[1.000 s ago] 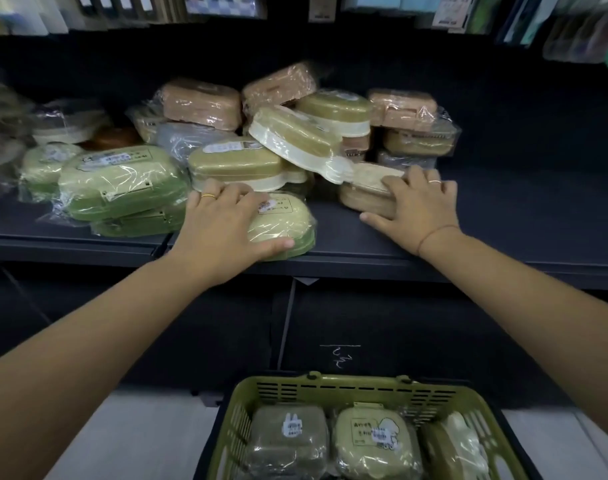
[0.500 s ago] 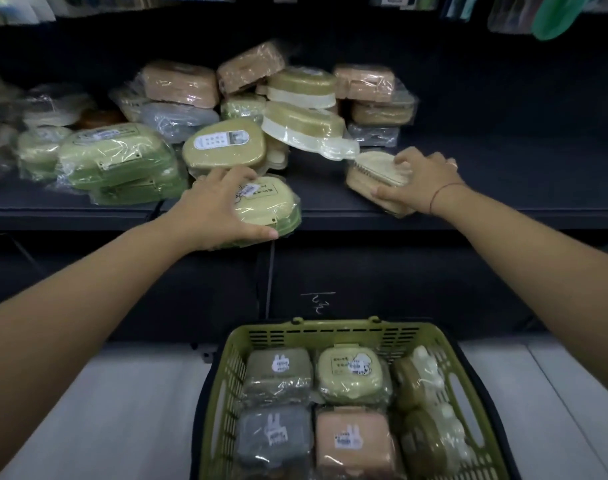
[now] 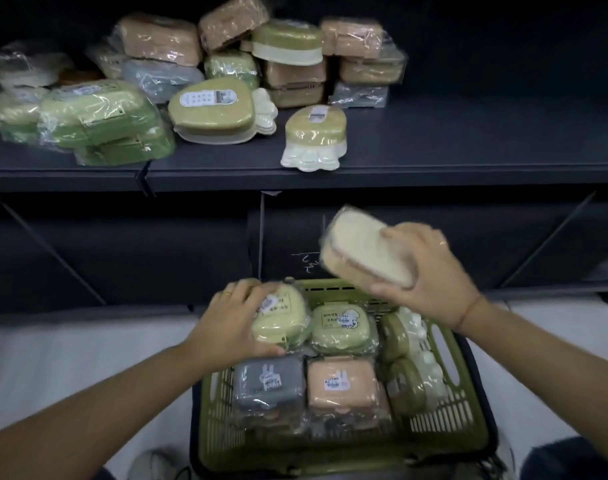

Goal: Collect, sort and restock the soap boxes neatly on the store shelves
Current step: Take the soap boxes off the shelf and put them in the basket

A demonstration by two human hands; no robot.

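The left hand [image 3: 231, 320] grips a yellow soap box [image 3: 281, 318], its label too blurred to read. The right hand [image 3: 430, 275] holds a cream soap box [image 3: 361, 254] above the green basket [image 3: 451, 420].

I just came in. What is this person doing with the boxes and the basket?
A person works between a dark store shelf and a green basket below it. The left hand grips a pale yellow soap box at the basket's far left corner; the right hand holds a cream box above the basket. A grey box and a pink box lie inside, and a loose heap of boxes sits on the shelf.
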